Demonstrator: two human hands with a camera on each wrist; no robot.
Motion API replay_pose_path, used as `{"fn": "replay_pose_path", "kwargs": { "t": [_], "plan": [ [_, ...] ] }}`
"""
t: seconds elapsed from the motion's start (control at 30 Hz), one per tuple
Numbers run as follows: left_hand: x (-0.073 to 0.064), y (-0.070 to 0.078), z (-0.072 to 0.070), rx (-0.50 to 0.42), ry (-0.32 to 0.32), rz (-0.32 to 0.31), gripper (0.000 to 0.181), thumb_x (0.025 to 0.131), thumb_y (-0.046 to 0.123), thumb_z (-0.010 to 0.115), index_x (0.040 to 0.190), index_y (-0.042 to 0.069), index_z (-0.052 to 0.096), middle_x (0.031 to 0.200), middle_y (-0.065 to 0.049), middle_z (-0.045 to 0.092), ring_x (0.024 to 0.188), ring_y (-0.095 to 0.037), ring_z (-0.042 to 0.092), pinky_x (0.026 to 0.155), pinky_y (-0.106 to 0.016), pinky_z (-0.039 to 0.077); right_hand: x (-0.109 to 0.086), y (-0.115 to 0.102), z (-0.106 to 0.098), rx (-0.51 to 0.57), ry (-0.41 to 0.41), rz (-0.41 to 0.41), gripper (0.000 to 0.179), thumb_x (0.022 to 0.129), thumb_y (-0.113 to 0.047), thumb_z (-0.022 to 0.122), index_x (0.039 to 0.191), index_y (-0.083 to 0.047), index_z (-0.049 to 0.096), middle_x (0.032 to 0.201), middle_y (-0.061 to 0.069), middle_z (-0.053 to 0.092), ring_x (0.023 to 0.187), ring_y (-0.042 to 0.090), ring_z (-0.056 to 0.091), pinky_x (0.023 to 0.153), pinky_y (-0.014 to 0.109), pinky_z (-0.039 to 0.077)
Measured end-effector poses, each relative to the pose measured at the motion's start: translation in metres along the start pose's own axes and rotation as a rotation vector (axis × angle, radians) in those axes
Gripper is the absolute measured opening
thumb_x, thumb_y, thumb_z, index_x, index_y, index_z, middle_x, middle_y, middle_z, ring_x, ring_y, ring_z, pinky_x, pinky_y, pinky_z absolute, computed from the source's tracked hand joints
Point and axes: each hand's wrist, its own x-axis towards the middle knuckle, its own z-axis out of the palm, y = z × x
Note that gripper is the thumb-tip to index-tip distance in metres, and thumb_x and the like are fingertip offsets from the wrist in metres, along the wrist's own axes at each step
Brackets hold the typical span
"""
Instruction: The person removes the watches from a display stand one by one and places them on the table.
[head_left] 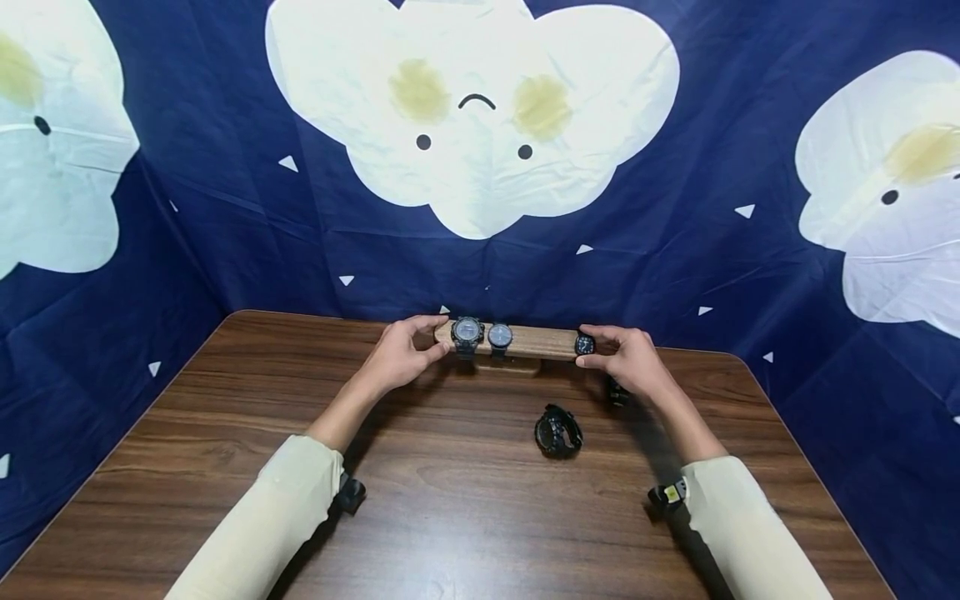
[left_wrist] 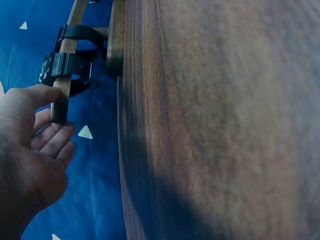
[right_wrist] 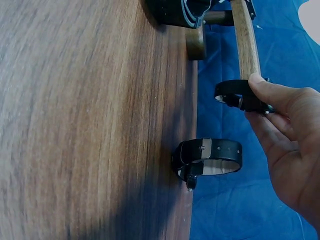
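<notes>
- Pale sleeves (head_left: pixel 258 517) reach in from 7 and 5 o'clock in the head view, toward a wooden bar (head_left: pixel 547 342) bearing a big watch (head_left: pixel 467 330) and a round watch (head_left: pixel 500 336); a loose watch (head_left: pixel 553 433) lies toward 5.
- Left wrist view: at 9 o'clock the left hand (left_wrist: pixel 35 150) clasps the bar's tip between thumb and fingers, probably to steady it.
- Right wrist view: near 3 o'clock the right hand (right_wrist: pixel 292 145), thumb and fingers barely parted, pinches a small watch (right_wrist: pixel 242 89) at the bar's other end, seemingly to align it.
</notes>
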Motion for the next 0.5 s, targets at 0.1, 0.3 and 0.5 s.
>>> {"fn": "replay_pose_path", "kwargs": {
  "t": [0.1,0.3,0.5],
  "plan": [
    [0.0008,0.0010,-0.0007,0.004,-0.002,0.002,0.053,0.101,0.018,0.083,0.151,0.006,0.071,0.145,-0.018,0.077,0.127,-0.037,0.076,0.115,-0.057,0.056,0.0001,-0.0003,0.0001,-0.022,0.012,0.003,0.058,0.093,-0.019,0.095,0.146,-0.009,0.076,0.137,0.019,0.080,0.121,0.037,0.082,0.099,0.051,0.067],
    [0.0011,0.0026,-0.0011,0.014,-0.006,0.004,0.053,0.101,0.018,0.083,0.151,0.006,0.072,0.146,-0.020,0.076,0.128,-0.037,0.075,0.117,-0.057,0.055,-0.0020,-0.0017,0.0006,-0.041,0.022,0.024,0.057,0.093,-0.020,0.095,0.147,-0.010,0.076,0.133,0.019,0.082,0.120,0.037,0.082,0.099,0.055,0.066],
    [0.0001,0.0013,-0.0006,0.011,-0.006,0.001,0.053,0.101,0.019,0.082,0.151,0.006,0.071,0.143,-0.020,0.078,0.125,-0.037,0.077,0.114,-0.058,0.056,-0.0039,-0.0019,0.0015,-0.013,0.035,0.029,0.057,0.094,-0.017,0.093,0.148,-0.008,0.075,0.130,0.019,0.083,0.118,0.037,0.083,0.096,0.046,0.068]
  ]
}}
